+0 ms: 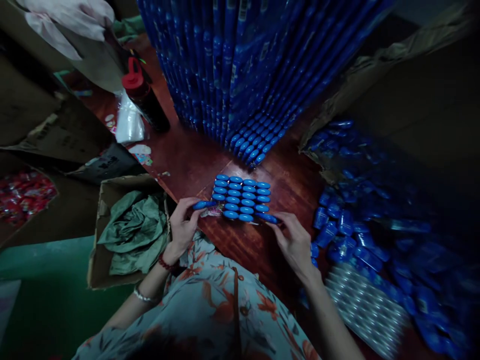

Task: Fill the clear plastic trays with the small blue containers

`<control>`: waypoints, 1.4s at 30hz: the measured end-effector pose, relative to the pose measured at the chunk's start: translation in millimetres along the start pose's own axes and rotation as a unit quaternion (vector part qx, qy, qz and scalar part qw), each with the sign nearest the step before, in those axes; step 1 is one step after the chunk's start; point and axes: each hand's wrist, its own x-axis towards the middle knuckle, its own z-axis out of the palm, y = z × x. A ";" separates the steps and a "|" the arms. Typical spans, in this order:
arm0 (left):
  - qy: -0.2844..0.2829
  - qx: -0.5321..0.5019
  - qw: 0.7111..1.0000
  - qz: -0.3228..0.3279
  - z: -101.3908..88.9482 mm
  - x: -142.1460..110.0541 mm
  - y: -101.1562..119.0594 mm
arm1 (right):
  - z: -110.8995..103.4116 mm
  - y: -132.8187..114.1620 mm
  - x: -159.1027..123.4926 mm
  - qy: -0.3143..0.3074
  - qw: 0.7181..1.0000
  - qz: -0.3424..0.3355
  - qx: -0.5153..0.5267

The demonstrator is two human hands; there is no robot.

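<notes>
A block of shiny blue capsule-shaped pieces (240, 192) lies in rows on the reddish-brown table in front of me. At the block's lower left corner, my left hand (184, 222) pinches one blue capsule-shaped piece (203, 205) between thumb and fingers. On the opposite side, my right hand (290, 235) grips another such piece (267, 217) at the lower right corner. Both held pieces sit tilted against the neat rows. A small pinkish printed patch (213, 212) shows beside the left one. What lies under the rows is mostly hidden.
Tall stacks of blue packs (210, 65) rise behind the block. Many loose blue pieces (337, 220) and a clear moulded tray (367, 305) lie at right. A red-lidded bottle (152, 107), a plastic bag (129, 120) and a carton (98, 235) with green cloth (137, 230) stand left.
</notes>
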 end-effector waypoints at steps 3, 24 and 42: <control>-0.067 0.064 0.986 0.138 3.2 -3.0 -10.6 | 5.8 -0.6 -0.3 -0.001 0.983 -0.126 -0.133; -0.236 0.269 0.875 0.326 3.9 24.8 -10.5 | 15.0 -8.8 32.2 -0.054 0.944 -0.183 -0.270; -0.202 0.170 0.923 0.281 15.4 13.9 -17.3 | 14.5 -8.8 10.7 -0.103 0.973 -0.069 -0.196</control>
